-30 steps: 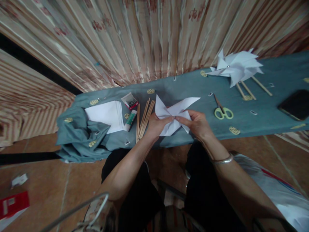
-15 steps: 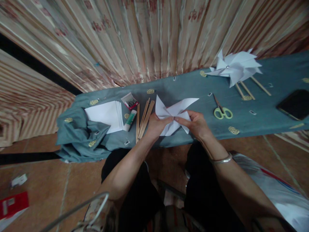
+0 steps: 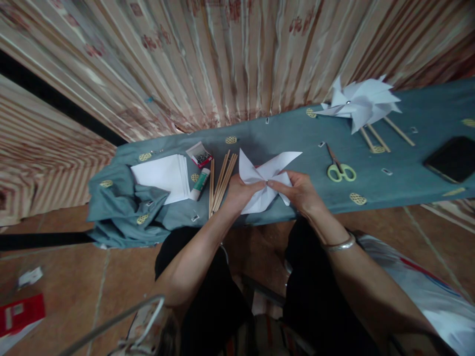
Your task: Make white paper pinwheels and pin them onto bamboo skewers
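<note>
**While two bare hands are pinching one paper pinwheel, three groups of supplies are lying around it**

With the held paper pinwheel (image 3: 276, 165) serving as the clock's centre and the curtain (image 3: 237, 64) standing at 12, items are being counted as follows. One white pinwheel is spreading four points near the front edge of the blue-green cloth (image 3: 293, 133); the view is not revealing whether it is touching the cloth. The left hand (image 3: 237, 192) and the right hand (image 3: 302, 192) are clamping it from 9 and 3 o'clock, both thumbs pressing beside one shiny fastener (image 3: 267, 182); the paper is hiding most other fingers.

At 9 o'clock, several wooden sticks (image 3: 224, 183) are lying bunched, their overlap obscuring an exact count; beyond them one glue stick (image 3: 200, 184) and one stack of white sheets (image 3: 159, 177) are resting. Toward 10, one open small box (image 3: 200, 154) is showing dark bits inside. At 3, one pair of green-handled scissors (image 3: 341, 172) is lying, with one dark flat object (image 3: 452, 158) farther out. At 2, finished pinwheels (image 3: 367, 101) are overlapping, three sticks protruding.

Rumpled cloth is covering the sheets' near corner. On the floor, one red packet (image 3: 22, 312) is lying at 8; one plastic bag (image 3: 419, 287) is sitting at 4.
</note>
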The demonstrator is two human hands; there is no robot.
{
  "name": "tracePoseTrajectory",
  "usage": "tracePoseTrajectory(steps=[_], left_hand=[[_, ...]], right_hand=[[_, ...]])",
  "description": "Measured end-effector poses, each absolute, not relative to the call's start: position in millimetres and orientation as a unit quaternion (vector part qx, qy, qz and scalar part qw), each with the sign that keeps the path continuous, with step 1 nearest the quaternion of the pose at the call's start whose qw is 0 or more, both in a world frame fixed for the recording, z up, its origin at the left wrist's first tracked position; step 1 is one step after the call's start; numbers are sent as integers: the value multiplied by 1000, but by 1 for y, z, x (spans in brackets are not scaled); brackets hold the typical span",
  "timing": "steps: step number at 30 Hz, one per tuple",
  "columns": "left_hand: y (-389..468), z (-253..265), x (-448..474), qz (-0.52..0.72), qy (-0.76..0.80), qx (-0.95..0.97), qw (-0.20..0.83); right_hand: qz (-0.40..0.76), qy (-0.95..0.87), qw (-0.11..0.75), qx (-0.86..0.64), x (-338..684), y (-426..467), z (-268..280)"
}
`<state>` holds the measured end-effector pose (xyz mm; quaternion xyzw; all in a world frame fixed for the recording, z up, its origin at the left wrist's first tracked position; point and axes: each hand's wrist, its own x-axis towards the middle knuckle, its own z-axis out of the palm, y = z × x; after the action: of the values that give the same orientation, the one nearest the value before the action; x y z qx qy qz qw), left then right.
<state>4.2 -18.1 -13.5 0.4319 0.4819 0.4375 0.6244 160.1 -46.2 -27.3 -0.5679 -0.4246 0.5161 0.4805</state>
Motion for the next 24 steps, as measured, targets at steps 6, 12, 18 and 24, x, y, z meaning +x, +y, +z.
tracePoseTrajectory(steps=[6, 12, 18, 24], left_hand=[[-17, -18, 4, 432, 486, 431, 626], [-18, -19, 2, 427, 461, 436, 645], [-21, -22, 3, 457, 403, 381, 695], [-13, -28, -4, 462, 415, 348, 702]], right_hand=[[528, -406, 481, -570, 160, -48, -27], [541, -383, 492, -565, 160, -46, -28], [525, -366, 501, -583, 162, -44, -34], [498, -348, 532, -590, 168, -45, -35]])
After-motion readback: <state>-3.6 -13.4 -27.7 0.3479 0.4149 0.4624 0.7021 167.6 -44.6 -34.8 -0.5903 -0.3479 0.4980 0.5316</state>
